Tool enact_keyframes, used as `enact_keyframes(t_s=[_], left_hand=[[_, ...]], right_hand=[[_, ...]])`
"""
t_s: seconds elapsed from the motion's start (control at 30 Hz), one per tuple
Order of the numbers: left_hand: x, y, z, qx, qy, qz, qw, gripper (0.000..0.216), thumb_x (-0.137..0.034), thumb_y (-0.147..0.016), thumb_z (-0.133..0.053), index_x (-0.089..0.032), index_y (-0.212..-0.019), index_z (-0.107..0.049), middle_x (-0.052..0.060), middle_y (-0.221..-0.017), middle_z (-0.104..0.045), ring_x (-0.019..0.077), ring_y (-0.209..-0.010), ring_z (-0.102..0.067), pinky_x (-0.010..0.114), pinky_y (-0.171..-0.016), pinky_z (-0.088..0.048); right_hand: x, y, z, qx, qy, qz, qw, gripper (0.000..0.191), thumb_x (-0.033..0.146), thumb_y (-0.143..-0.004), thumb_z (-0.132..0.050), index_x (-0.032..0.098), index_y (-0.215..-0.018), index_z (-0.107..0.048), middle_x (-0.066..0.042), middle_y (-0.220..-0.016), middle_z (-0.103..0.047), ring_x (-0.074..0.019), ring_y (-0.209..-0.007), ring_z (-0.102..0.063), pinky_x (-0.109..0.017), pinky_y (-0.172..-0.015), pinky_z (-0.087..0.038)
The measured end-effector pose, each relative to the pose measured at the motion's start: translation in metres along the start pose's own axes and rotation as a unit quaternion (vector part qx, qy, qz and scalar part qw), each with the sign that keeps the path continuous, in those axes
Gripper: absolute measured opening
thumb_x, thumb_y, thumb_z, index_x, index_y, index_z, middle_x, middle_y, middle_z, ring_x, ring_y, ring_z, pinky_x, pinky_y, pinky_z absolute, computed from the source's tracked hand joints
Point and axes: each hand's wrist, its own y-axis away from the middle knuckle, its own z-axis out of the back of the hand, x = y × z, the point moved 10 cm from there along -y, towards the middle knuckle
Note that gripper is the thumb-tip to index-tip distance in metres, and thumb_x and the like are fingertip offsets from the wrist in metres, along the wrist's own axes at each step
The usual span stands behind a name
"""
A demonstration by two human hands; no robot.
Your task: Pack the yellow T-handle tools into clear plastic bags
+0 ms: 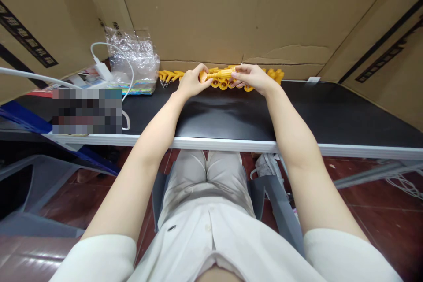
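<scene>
A: Yellow piece [224, 73]?
B: Aloft over the table [231, 125], between both hands.
A: Grips?
B: Left hand [191, 81] pinches its rounded end; right hand [253, 78] holds the other.
A: Surroundings?
B: Similar pieces [219, 83], rowed near the cardboard [205, 13].

Straight ahead of me, cardboard walls [198, 13] rising behind the black table [330, 110] | on my left, a crinkled clear plastic bag [134, 53], a white plug [103, 71] right beside it | to my right, a white scrap [313, 79] at the back edge | below, reddish floor tiles [380, 229], tangled white cord [405, 185]!
</scene>
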Motion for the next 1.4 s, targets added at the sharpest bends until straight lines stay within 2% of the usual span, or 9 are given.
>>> enact_keyframes(t_s=[0.27,0.43,0.63,0.77,0.87,0.97,1.1,1.23,1.4], left_hand=[[-0.001,0.0,0.0,0.0,0.019,-0.01,1.0,0.032,-0.039,-0.092,-0.079,-0.028,-0.121,-0.072,0.003,-0.086,-0.074,0.0292,-0.096,-0.077,0.045,-0.102,-0.056],[0.002,-0.001,-0.003,0.006,0.018,-0.012,1.0,0.035,-0.045,-0.094,-0.079,-0.027,-0.124,-0.072,0.004,-0.089,-0.075,0.0287,-0.096,-0.076,0.043,-0.101,-0.056],[0.01,-0.003,-0.005,0.015,0.022,0.007,1.0,0.064,-0.058,-0.096,-0.074,-0.031,-0.153,-0.063,0.007,-0.103,-0.081,0.028,-0.095,-0.077,0.04,-0.099,-0.057],[0.022,-0.006,-0.002,-0.004,0.048,0.006,0.999,0.067,-0.069,-0.102,-0.061,-0.031,-0.157,-0.06,0.013,-0.128,-0.079,0.0317,-0.12,-0.074,0.045,-0.111,-0.054],[0.034,-0.006,0.002,-0.019,0.032,0.032,0.999,0.071,-0.073,-0.102,-0.057,-0.03,-0.158,-0.06,0.019,-0.15,-0.069,0.0394,-0.148,-0.059,0.058,-0.126,-0.043],[0.053,0.003,0.001,0.033,-0.059,0.143,0.987,0.076,-0.066,-0.104,-0.052,-0.029,-0.169,-0.048,0.02,-0.174,-0.049,0.043,-0.166,-0.038,0.067,-0.133,-0.03],[0.07,0.027,-0.005,0.162,-0.177,0.275,0.931,0.085,-0.055,-0.108,-0.04,-0.018,-0.182,-0.021,0.016,-0.189,-0.015,0.0351,-0.176,-0.013,0.061,-0.14,-0.017],[0.078,0.04,-0.012,0.233,-0.213,0.305,0.899,0.088,-0.058,-0.109,-0.029,-0.013,-0.183,-0.008,0.013,-0.19,-0.001,0.03,-0.177,-0.002,0.06,-0.141,-0.011],[0.084,0.046,-0.019,0.288,-0.227,0.306,0.879,0.087,-0.057,-0.111,-0.024,-0.007,-0.181,-0.01,0.014,-0.19,0.0,0.0324,-0.177,-0.005,0.064,-0.141,-0.014]], right_hand=[[0.001,0.0,0.0,-0.006,0.0,-0.002,1.0,0.048,0.054,-0.086,-0.094,0.023,-0.118,-0.075,-0.011,-0.103,-0.081,-0.0289,-0.099,-0.082,-0.047,-0.094,-0.069],[0.0,-0.003,0.003,-0.027,-0.025,0.001,0.999,0.051,0.054,-0.087,-0.093,0.022,-0.121,-0.073,-0.01,-0.106,-0.081,-0.028,-0.099,-0.083,-0.047,-0.097,-0.069],[0.011,0.001,0.008,-0.082,-0.049,0.009,0.995,0.056,0.056,-0.085,-0.095,0.025,-0.124,-0.069,-0.008,-0.115,-0.08,-0.0273,-0.105,-0.083,-0.045,-0.1,-0.069],[0.005,-0.002,0.019,-0.117,-0.07,0.008,0.991,0.053,0.052,-0.089,-0.092,0.023,-0.127,-0.069,-0.009,-0.119,-0.08,-0.0277,-0.106,-0.083,-0.045,-0.104,-0.068],[-0.004,-0.009,0.026,-0.122,-0.079,0.022,0.989,0.053,0.051,-0.09,-0.091,0.023,-0.129,-0.069,-0.009,-0.12,-0.08,-0.0281,-0.107,-0.083,-0.046,-0.106,-0.067],[-0.012,-0.018,0.031,-0.124,-0.093,0.044,0.987,0.059,0.056,-0.087,-0.092,0.025,-0.131,-0.068,-0.007,-0.112,-0.081,-0.0293,-0.103,-0.084,-0.049,-0.103,-0.068],[-0.017,-0.026,0.032,-0.118,-0.118,0.076,0.983,0.064,0.06,-0.082,-0.095,0.024,-0.129,-0.068,-0.006,-0.103,-0.08,-0.0313,-0.099,-0.084,-0.053,-0.099,-0.069],[-0.018,-0.027,0.034,-0.123,-0.12,0.082,0.982,0.064,0.059,-0.081,-0.095,0.025,-0.127,-0.068,-0.007,-0.104,-0.08,-0.0319,-0.1,-0.083,-0.055,-0.1,-0.068],[-0.019,-0.028,0.04,-0.146,-0.105,0.093,0.979,0.063,0.063,-0.083,-0.092,0.027,-0.129,-0.066,-0.006,-0.109,-0.079,-0.032,-0.104,-0.083,-0.057,-0.101,-0.067]])
